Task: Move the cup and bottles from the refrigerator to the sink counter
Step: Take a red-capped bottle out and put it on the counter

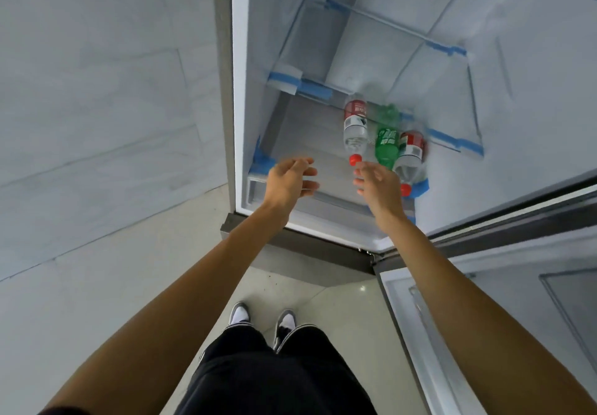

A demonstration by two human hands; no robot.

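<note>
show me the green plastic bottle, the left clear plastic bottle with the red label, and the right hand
green plastic bottle [386, 139]: head view, on its label
left clear plastic bottle with the red label [355, 123]: head view, on the label's white band
right hand [379, 185]: head view, back of the hand

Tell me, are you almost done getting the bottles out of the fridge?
Barely started. Done: the refrigerator stands open. In hand: nothing yet; the left hand and right hand reach in, both empty, the right one close to the green bottle. Left: the green bottle, the left clear bottle and the right clear bottle all sit on the shelf. No cup or sink counter shows here.
</note>
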